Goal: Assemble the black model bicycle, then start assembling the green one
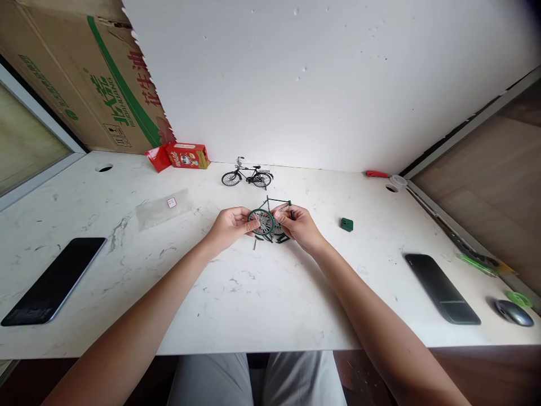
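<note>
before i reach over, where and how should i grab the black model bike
Probably pinch the top bar from above: the black model bicycle stands upright, that bar runs exposed between handlebars and saddle, and the thin-spoked wheels look easier to bend.

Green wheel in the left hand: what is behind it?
A second wheel shows partly, past the right edge of the green wheel. The rest is covered by that front wheel and the right hand; its full outline cannot be seen.
</note>
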Demonstrator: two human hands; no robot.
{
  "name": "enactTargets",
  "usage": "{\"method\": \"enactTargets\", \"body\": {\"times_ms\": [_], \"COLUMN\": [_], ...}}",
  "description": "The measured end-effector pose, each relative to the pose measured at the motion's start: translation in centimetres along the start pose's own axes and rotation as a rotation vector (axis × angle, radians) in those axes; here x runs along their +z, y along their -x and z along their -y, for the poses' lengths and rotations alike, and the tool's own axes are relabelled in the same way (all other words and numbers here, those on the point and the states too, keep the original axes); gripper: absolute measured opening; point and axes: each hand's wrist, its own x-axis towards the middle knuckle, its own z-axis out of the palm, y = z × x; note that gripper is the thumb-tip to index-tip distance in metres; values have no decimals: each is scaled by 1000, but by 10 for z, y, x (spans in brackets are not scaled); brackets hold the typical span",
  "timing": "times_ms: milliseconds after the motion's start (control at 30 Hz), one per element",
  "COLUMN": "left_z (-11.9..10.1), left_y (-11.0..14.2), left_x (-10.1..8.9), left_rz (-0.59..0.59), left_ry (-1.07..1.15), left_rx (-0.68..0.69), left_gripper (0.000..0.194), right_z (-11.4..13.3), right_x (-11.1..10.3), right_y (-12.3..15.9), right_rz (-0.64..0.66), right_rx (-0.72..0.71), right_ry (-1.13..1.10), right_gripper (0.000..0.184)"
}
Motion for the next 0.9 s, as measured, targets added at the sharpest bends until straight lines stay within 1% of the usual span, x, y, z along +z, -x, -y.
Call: {"method": "enactTargets", "body": {"times_ms": [133, 233, 300, 367, 400, 433, 500, 567, 633, 767, 833, 900], "left_z": [-3, -8, -11, -13, -13, -13, -12, -10, -7, 0, 1, -2], "left_y": [2, 1, -1, -5, -7, -8, -10, -10, -9, -7, -6, -5], "left_x": [2, -1, -8, -19, -26, -33, -46, -56, -61, -62, -60, -55], "left_rz": [12, -10, -78, -199, -269, -344, -436, -451, -419, -368, -408, -479], "left_ry": [2, 6, 16, -13, -74, -184, -545, -878, -1089, -1318, -1369, -1368], "left_rx": [-19, 19, 62, 100, 118, 145, 229, 239, 191, 79, 60, 118], "left_gripper": [48, 46, 46, 47, 47, 45, 36, 32, 35, 36, 34, 33], "right_z": [-4, -5, -6, -8, -9, -10, -11, -11, -9, -6, -5, -5], "right_x": [0, -1, -3, -5, -7, -8, -9, -9, -8, -7, -6, -5], "right_y": [-1, -2, -3, -4, -5, -5, -5, -4, -2, 0, -1, -2], "right_rz": [-30, -75, -97, -110, -115, -121, -138, -159, -174, -193, -205, -199], "right_rx": [-14, -57, -82, -94, -99, -104, -120, -133, -131, -110, -105, -111], "right_ry": [4, 22, 43, 96, 134, 181, 283, 379, 449, 491, 478, 423], "right_gripper": [50, 48, 47, 45, 44, 45, 47, 47, 47, 49, 48, 45]}}
